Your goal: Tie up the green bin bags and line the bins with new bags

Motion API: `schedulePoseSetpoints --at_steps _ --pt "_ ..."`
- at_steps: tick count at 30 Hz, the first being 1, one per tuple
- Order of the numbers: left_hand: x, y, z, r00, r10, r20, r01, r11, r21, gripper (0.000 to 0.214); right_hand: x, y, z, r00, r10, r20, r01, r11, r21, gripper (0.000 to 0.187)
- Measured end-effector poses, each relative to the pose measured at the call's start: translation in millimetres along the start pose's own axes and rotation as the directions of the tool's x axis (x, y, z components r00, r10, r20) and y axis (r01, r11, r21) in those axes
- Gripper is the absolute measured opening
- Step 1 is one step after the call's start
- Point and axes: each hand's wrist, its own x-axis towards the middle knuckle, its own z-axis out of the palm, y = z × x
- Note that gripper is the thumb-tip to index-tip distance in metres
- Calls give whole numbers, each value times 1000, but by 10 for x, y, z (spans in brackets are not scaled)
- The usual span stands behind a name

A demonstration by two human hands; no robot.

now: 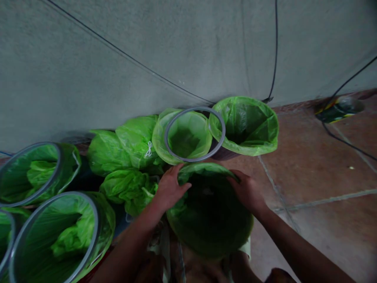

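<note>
A bin lined with a green plastic bag [210,239] stands tilted in front of me, its mouth toward me and its inside dark. My left hand [170,189] is closed on the bag-covered rim at the left, the thumb over the inner side. At the opposite side of the rim, my right hand [247,192] grips the liner, its fingertips partly hidden by the edge. Just beyond, a loose grey ring [219,147] rests across two more bins, one with a pale green liner [157,143] and one with a bright green liner [272,137].
Bins with grey rims and green liners [96,220] line the left side. Crumpled green bags [129,145] lie between them and the wall [132,86]. A black cable [129,57] crosses the wall. A tin can [338,110] lies on the tiled floor [318,161] at right.
</note>
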Motion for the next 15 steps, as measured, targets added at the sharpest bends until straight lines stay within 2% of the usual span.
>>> schedulePoseSetpoints --at_steps 2,4,7,9,10,13,15 --pt "-32 -80 -71 999 -48 -2 47 988 -149 60 -196 89 -42 997 75 0 -75 996 -41 33" --pt "-37 -148 -95 995 -95 -8 88 953 -290 51 -331 156 -93 994 103 38 -98 989 -107 44" --pt "9 -185 -41 978 -209 -28 179 893 -413 50 -299 144 -178 999 46 -7 -47 986 -162 55" --pt "58 -169 24 955 -293 -36 243 850 -467 55 -118 31 -205 997 -81 -17 77 986 -148 49" --pt "82 -157 55 947 -319 -28 266 831 -488 55 1 -51 -198 987 -161 16 161 978 -130 46" --pt "125 -136 121 951 -309 21 280 829 -485 51 358 -330 -80 907 -392 151 406 911 -73 39" --pt "119 -142 141 966 -256 47 251 867 -431 48 525 -475 55 851 -472 231 498 865 -65 34"
